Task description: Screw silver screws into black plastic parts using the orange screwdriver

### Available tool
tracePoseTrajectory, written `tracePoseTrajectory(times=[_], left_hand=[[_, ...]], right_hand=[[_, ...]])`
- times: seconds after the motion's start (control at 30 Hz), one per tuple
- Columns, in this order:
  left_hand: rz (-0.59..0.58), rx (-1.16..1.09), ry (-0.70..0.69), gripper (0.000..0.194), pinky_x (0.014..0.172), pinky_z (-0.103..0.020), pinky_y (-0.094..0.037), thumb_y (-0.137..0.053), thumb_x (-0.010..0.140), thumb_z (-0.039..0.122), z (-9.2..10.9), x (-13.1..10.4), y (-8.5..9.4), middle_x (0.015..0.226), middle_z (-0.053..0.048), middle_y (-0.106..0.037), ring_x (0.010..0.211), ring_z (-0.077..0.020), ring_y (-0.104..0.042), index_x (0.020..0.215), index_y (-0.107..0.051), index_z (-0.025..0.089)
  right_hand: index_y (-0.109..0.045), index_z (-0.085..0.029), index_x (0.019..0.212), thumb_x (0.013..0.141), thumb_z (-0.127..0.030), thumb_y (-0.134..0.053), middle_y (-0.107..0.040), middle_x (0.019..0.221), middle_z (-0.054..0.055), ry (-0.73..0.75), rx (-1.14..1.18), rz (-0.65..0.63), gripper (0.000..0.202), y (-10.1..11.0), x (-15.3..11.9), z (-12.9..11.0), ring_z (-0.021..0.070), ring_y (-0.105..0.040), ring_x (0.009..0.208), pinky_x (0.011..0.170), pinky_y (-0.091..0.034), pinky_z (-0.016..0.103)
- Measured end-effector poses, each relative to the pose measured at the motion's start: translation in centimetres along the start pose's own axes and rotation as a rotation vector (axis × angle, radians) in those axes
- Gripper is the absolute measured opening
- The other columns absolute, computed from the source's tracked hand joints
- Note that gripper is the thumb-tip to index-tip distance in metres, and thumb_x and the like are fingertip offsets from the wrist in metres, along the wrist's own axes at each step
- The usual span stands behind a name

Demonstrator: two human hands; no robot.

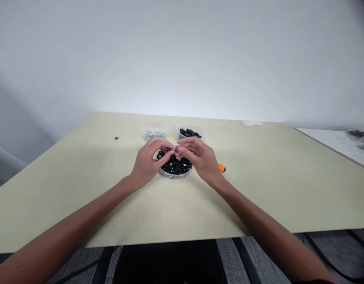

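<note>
My left hand (152,159) pinches a small black part (169,149) between thumb and fingertips. Close against it, my right hand (198,157) has its thumb and fingers pressed together at the part's right end; whatever they grip is too small to make out. Both hands are raised over a clear round bowl (173,176) full of black pieces (176,165), some with a shiny metal centre. Beyond my right wrist lies an orange handle (221,167) with a black end, the rest of it hidden.
Behind my hands stand a clear tub of small silvery pieces (154,135) and another tub of black parts (190,133). One small dark piece (116,138) lies on the pale table (81,177) at left. Something white (251,123) rests near the wall.
</note>
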State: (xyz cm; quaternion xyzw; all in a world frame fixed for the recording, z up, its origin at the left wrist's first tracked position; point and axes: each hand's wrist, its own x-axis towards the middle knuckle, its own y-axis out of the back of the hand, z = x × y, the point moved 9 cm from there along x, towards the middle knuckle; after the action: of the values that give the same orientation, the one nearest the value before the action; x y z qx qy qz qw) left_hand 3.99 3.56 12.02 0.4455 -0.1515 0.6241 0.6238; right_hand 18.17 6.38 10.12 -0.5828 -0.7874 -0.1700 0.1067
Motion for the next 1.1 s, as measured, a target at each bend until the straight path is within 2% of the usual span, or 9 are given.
tracePoseTrajectory(times=[0.2,0.3,0.37,0.47,0.73,0.83,0.93,1.0,1.1], left_hand=[[0.024,-0.115,0.194,0.01,0.086,-0.032,-0.053,-0.064,0.09,0.027,-2.9,-0.3,0.2,0.095,-0.004,-0.069,0.092,-0.0172,-0.065,0.095,-0.066,0.019],[0.04,-0.148,0.226,0.01,0.086,-0.031,-0.053,-0.065,0.089,0.027,-3.8,-0.3,0.4,0.093,-0.004,-0.068,0.091,-0.0165,-0.065,0.093,-0.066,0.018],[0.048,-0.156,0.247,0.01,0.085,-0.03,-0.053,-0.065,0.088,0.028,-4.2,-0.3,0.6,0.093,-0.004,-0.069,0.09,-0.0161,-0.065,0.093,-0.066,0.018],[0.059,-0.152,0.282,0.011,0.083,-0.03,-0.053,-0.067,0.087,0.029,-4.7,-0.3,0.7,0.093,-0.004,-0.07,0.089,-0.0165,-0.066,0.09,-0.066,0.018],[0.065,-0.182,0.371,0.014,0.08,-0.029,-0.053,-0.07,0.085,0.032,-6.2,-0.6,0.8,0.095,-0.004,-0.07,0.091,-0.0175,-0.068,0.09,-0.065,0.019],[0.066,-0.201,0.388,0.017,0.079,-0.029,-0.053,-0.07,0.085,0.034,-6.8,-0.6,0.8,0.094,-0.004,-0.07,0.09,-0.0176,-0.067,0.09,-0.065,0.02],[0.066,-0.224,0.41,0.017,0.077,-0.028,-0.052,-0.07,0.085,0.035,-7.3,-0.7,0.7,0.093,-0.004,-0.069,0.087,-0.0164,-0.067,0.09,-0.064,0.019],[0.062,-0.239,0.42,0.017,0.075,-0.028,-0.052,-0.071,0.085,0.035,-7.4,-0.7,0.6,0.093,-0.003,-0.068,0.086,-0.0159,-0.066,0.089,-0.064,0.019],[0.061,-0.26,0.427,0.018,0.075,-0.028,-0.052,-0.071,0.084,0.035,-7.4,-0.7,0.5,0.093,-0.003,-0.068,0.085,-0.0159,-0.065,0.09,-0.064,0.019]], right_hand=[[-0.063,-0.02,0.105,0.096,-0.037,-0.053,-0.065,0.105,0.006,0.264,-0.756,0.118,0.022,5.2,-1.8,-1.6,0.0172,-0.062,0.099,0.092,-0.051,0.036],[-0.063,-0.02,0.112,0.096,-0.041,-0.051,-0.062,0.114,0.01,0.088,-1.036,0.149,0.029,9.2,-3.7,1.4,0.0236,-0.056,0.11,0.092,-0.048,0.041],[-0.064,-0.021,0.115,0.095,-0.048,-0.051,-0.06,0.119,0.01,-0.079,-1.081,0.077,0.036,11.3,-5.1,4.0,0.0253,-0.056,0.111,0.09,-0.049,0.04],[-0.062,-0.024,0.122,0.094,-0.05,-0.051,-0.057,0.125,0.008,-0.221,-1.028,-0.063,0.039,12.3,-6.6,6.6,0.0206,-0.06,0.106,0.091,-0.049,0.036],[-0.064,-0.024,0.116,0.088,-0.05,-0.057,-0.065,0.109,0.006,-0.321,-0.871,-0.011,0.039,14.0,-5.7,7.8,0.0207,-0.063,0.095,0.085,-0.05,0.035],[-0.065,-0.019,0.106,0.084,-0.048,-0.062,-0.064,0.089,0.006,-0.381,-0.58,0.156,0.037,17.1,-5.4,7.1,0.0171,-0.062,0.076,0.072,-0.051,0.032],[-0.062,-0.017,0.094,0.076,-0.035,-0.069,-0.061,0.092,0.006,-0.277,-0.182,0.372,0.026,19.9,-4.5,4.4,0.0132,-0.059,0.072,0.06,-0.051,0.026],[-0.06,-0.017,0.093,0.074,-0.032,-0.071,-0.057,0.085,0.004,-0.229,-0.026,0.375,0.026,19.5,-3.0,2.8,0.0123,-0.058,0.067,0.052,-0.048,0.024],[-0.058,-0.017,0.093,0.075,-0.04,-0.073,-0.055,0.082,0.002,-0.201,0.104,0.339,0.033,16.1,-0.6,1.7,0.0088,-0.055,0.058,0.05,-0.049,0.024]])
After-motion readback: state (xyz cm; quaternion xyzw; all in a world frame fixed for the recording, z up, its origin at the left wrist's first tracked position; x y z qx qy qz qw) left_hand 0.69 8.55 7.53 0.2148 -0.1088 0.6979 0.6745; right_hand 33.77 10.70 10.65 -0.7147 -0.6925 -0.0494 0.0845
